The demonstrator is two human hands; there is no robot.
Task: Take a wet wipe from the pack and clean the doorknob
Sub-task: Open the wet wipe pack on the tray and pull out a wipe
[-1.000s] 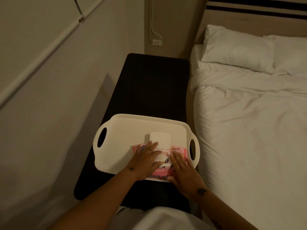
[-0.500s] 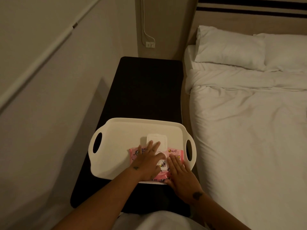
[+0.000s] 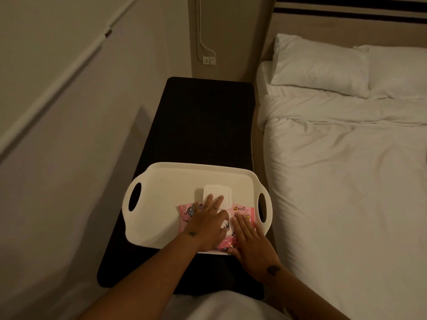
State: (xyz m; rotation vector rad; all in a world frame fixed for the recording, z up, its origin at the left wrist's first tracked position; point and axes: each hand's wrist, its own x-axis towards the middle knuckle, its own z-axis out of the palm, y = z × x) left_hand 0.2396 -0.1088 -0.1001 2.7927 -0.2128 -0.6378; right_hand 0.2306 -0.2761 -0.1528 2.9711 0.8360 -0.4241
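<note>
Wet-wipe pack [image 3: 240, 211], pink: lid [image 3: 217, 192] flipped open, kept on white tray [image 3: 161, 181]. Left hand [image 3: 208, 224]: thumb and forefinger now pinched at the opening, other fingers spread. Right hand [image 3: 250, 241]: held flat, steadying. Extraction judged begun; doorknob unseen.

Wipe pack [image 3: 242, 212]: pink, cartoon prints, white flip lid [image 3: 217, 192] at the tray's middle.
Tray [image 3: 166, 204]: cream white, plain.
Bench [image 3: 203, 121] under tray: black.
Bedding [image 3: 346, 169] right of tray: white.
Headboard [image 3: 346, 17] beyond: beige, dark stripes.
</note>
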